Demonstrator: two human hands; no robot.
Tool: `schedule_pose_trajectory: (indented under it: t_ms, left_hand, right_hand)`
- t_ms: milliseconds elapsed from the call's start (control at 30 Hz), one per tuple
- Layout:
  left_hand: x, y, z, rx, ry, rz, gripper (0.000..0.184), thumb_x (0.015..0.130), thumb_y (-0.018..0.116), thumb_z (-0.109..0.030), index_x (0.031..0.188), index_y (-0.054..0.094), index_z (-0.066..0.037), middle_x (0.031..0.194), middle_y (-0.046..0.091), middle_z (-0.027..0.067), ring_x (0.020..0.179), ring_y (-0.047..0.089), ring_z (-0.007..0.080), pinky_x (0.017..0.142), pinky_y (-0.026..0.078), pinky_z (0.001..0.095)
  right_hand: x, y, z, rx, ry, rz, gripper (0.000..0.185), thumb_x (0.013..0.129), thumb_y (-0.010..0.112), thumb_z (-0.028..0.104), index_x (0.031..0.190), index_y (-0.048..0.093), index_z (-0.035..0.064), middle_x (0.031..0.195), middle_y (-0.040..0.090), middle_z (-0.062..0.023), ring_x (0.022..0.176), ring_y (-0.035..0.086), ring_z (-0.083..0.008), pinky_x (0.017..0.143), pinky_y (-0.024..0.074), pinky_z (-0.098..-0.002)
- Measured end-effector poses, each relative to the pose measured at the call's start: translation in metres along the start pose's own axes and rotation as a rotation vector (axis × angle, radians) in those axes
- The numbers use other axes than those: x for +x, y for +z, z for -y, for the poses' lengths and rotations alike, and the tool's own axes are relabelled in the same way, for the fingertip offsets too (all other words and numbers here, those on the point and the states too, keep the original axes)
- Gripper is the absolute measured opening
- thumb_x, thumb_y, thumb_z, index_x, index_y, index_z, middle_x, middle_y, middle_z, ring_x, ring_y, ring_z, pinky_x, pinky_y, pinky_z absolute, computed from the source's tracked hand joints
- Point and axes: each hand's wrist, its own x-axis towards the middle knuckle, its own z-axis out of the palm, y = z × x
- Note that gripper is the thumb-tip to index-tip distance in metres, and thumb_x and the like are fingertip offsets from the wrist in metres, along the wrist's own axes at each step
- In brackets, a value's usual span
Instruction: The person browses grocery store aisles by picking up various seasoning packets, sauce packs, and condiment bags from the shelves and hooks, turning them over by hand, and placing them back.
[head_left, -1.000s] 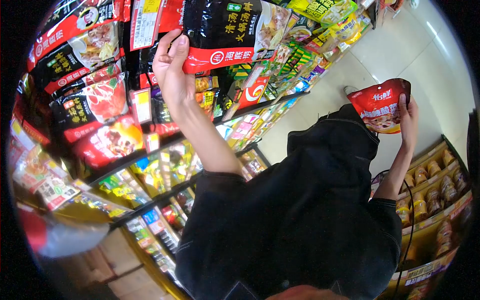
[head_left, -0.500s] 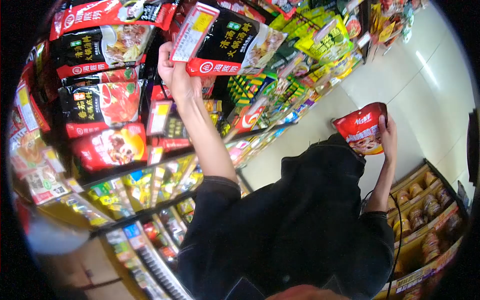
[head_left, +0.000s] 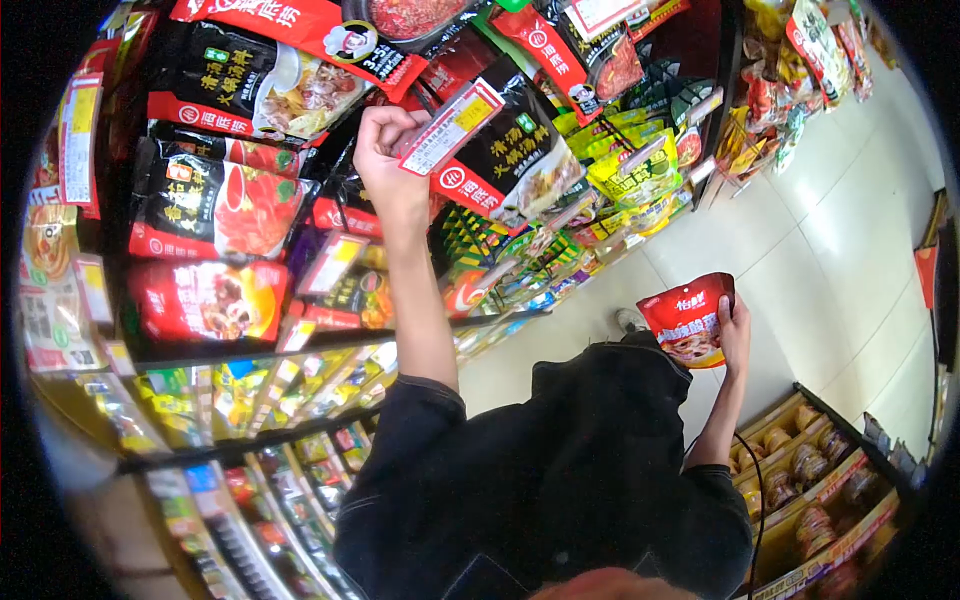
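Note:
My left hand point(head_left: 391, 150) is raised at the shelf with its fingers curled, right beside a red-and-white price tag point(head_left: 452, 127). Behind that tag is a black-and-red soup base packet point(head_left: 515, 150). What the curled fingers grip is hidden from me. Lower down, over the floor, my right hand point(head_left: 735, 332) grasps a red food pouch point(head_left: 690, 322) by its right edge, with the printed front facing up.
More soup base packets point(head_left: 255, 80) and a tomato one point(head_left: 225, 200) fill the shelf on the left. Green snack bags point(head_left: 640, 170) hang farther along. A tiered rack of packaged goods point(head_left: 815, 470) stands at lower right. Pale floor tiles point(head_left: 800, 260) lie between.
The view has turned and shifted. My left hand stays beside the tag, its fingers now more plainly curled. The red pouch is still in my right hand and appears lower in view.

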Motion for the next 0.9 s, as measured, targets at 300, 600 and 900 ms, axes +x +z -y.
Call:
schedule_pose_trajectory:
  t_ms: [300,600,900]
  left_hand:
    - [0.012,0.009,0.011,0.568,0.123,-0.258,0.012,0.086,0.073,0.001,0.096,0.067,0.001,0.089,0.073,0.0117,0.082,0.071,0.0140,0.076,0.055,0.0296]
    - [0.012,0.015,0.024,1.010,0.361,-0.508,0.020,0.083,0.073,-0.007,0.101,0.064,-0.008,0.116,0.061,0.0146,0.111,0.057,0.0359,0.093,0.043,0.0480]
    - [-0.105,0.005,-0.078,0.441,0.662,-0.054,0.020,0.086,0.059,0.002,0.067,0.059,0.000,0.070,0.068,0.0132,0.063,0.066,0.0279,0.062,0.054,0.0319]
  right_hand:
    - [-0.010,-0.001,0.067,0.013,-0.183,-0.034,0.029,0.109,0.053,0.024,0.110,0.067,-0.0012,0.097,0.070,-0.0042,0.089,0.059,-0.0116,0.085,0.0482,-0.0304]
    - [-0.001,0.033,0.312,0.295,-0.622,-0.029,0.018,0.103,0.062,0.009,0.116,0.066,-0.0028,0.106,0.069,-0.0040,0.096,0.059,-0.0091,0.089,0.0474,-0.0272]
    - [0.049,0.111,0.509,0.232,-1.035,0.080,0.037,0.101,0.066,0.020,0.128,0.063,-0.0045,0.116,0.072,-0.0095,0.100,0.066,-0.0115,0.093,0.0499,-0.0277]
